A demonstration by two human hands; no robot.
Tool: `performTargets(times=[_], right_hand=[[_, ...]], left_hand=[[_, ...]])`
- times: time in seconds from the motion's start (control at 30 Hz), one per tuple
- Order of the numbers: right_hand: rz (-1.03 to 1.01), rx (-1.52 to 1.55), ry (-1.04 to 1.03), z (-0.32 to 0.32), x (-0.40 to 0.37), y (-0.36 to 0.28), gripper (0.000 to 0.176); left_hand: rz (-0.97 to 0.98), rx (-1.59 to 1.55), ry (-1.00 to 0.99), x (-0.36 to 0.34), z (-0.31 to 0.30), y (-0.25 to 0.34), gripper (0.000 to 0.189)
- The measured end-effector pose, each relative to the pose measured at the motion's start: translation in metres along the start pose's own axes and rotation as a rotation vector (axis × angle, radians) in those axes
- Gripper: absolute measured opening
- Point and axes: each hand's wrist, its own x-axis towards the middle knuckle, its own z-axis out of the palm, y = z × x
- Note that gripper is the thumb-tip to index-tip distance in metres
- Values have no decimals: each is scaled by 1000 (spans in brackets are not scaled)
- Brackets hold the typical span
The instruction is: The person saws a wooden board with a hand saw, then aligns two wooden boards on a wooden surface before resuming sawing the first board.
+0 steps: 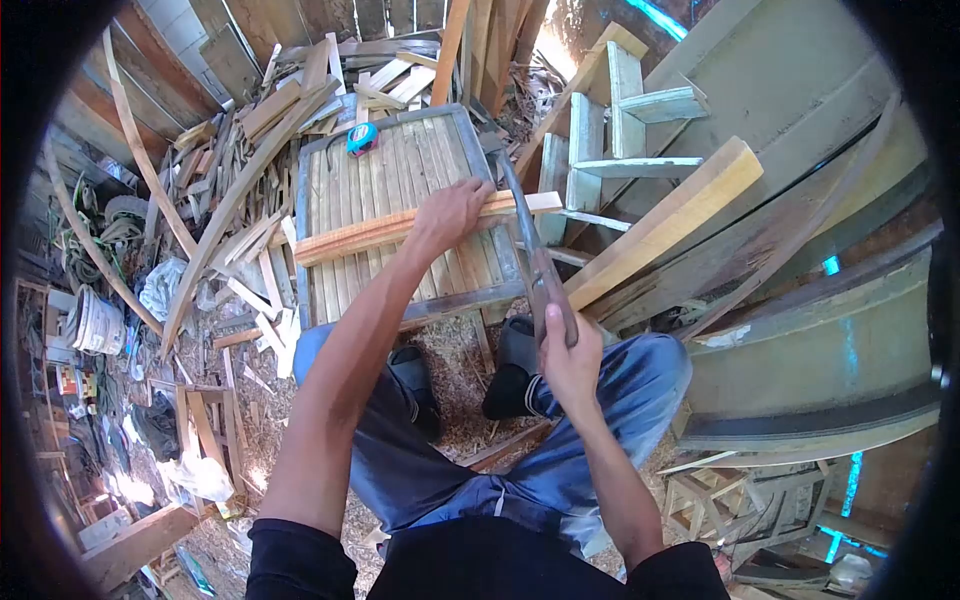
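My left hand [452, 212] is closed over wooden strips [365, 234], pressing them against a slatted wooden panel [345, 190] with a dark frame. The strips lie crosswise, and their right end sticks out past the panel's edge. My right hand [572, 365] grips the handle of a handsaw [527, 225]. Its narrow blade crosses the strips near their right end, just right of my left hand. Whether the teeth have cut into the wood cannot be made out. A turquoise tape measure [361, 139] rests on the panel's upper part.
A thick timber beam [665, 225] slants up at the right, beside pale stepped wood pieces [625, 115]. Wood offcuts [285, 110] are piled behind and left of the panel. Large curved boards [810, 400] stand far right. Shavings [455, 375] cover the floor around my feet.
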Motion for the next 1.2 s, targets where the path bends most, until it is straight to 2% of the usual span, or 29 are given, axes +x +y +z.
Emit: performTargets(times=[0.17, 0.23, 0.3, 0.37, 0.5, 0.57, 0.7, 0.77, 0.93, 1.0, 1.1, 1.2], right_hand=[[51, -48, -15, -12, -35, 8, 35], [-111, -111, 39, -9, -23, 0, 40], [-61, -111, -3, -1, 1, -7, 41], [-146, -98, 45, 13, 25, -7, 42], [-212, -94, 73, 13, 0, 10, 41], [3, 13, 67, 2, -29, 19, 37], [109, 3, 68, -1, -38, 29, 34], [-79, -131, 76, 4, -24, 22, 33], [-99, -114, 81, -6, -23, 25, 39], [36, -72, 31, -16, -34, 32, 38], [58, -52, 47, -20, -49, 33, 34], [-71, -100, 38, -4, 1, 15, 35]], left_hand=[[-21, -20, -6, -1, 1, 0, 44], [-4, -25, -26, 1, 5, -2, 44], [43, -17, 27, -2, 12, -5, 44], [96, 12, 103, 4, 12, -6, 45], [38, 1, 82, 1, 10, -5, 43], [16, -7, 74, -1, 14, -4, 42], [17, -18, 1, 1, 11, -7, 45], [22, -44, -14, -1, 12, -3, 46], [18, -30, -8, 2, 3, 6, 42], [17, -22, -1, 0, -1, 5, 42], [-7, -28, 22, -4, 1, 4, 44], [34, -10, 33, -2, 7, 3, 43]])
